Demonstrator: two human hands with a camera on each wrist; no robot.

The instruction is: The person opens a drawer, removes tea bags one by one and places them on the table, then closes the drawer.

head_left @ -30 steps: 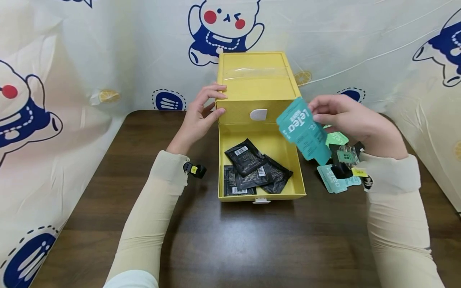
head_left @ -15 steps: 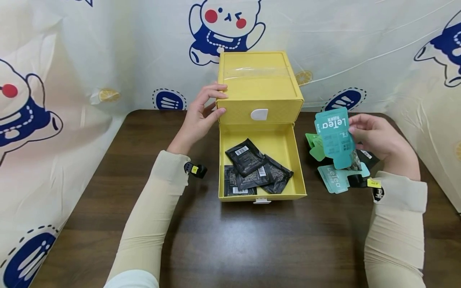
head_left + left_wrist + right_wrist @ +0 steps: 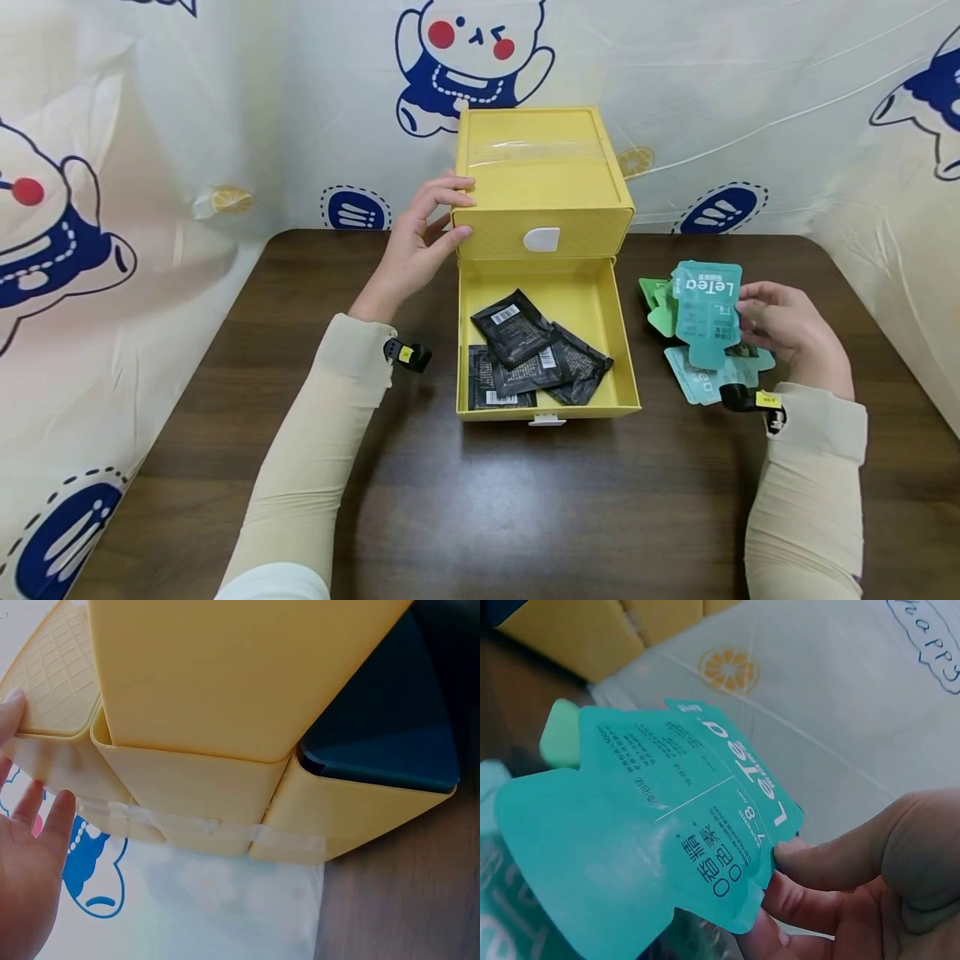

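Observation:
A teal LeTea tea packet [image 3: 708, 304] hangs over a small pile of sachets right of the yellow drawer box [image 3: 543, 179]. My right hand [image 3: 787, 325] pinches its right edge between thumb and fingers, as the right wrist view shows too. With fingers spread, my left hand [image 3: 420, 237] rests against the left side of the box's upper part, thumb near the front. The lower drawer [image 3: 577, 292] is pulled out, and several black sachets [image 3: 517, 329] with barcode labels lie in it. In the left wrist view my left fingers [image 3: 56, 825] stand at the box's corner.
Under the teal packet lie a green packet [image 3: 660, 308] and a lighter teal packet [image 3: 693, 379]. A strip of clear tape [image 3: 532, 152] crosses the box top. Behind the dark wooden table [image 3: 495, 500] hangs a printed white sheet [image 3: 300, 100].
My right hand has carried the teal packet from beside the drawer's right edge out to the right and down over the pile. My left hand has stayed on the box.

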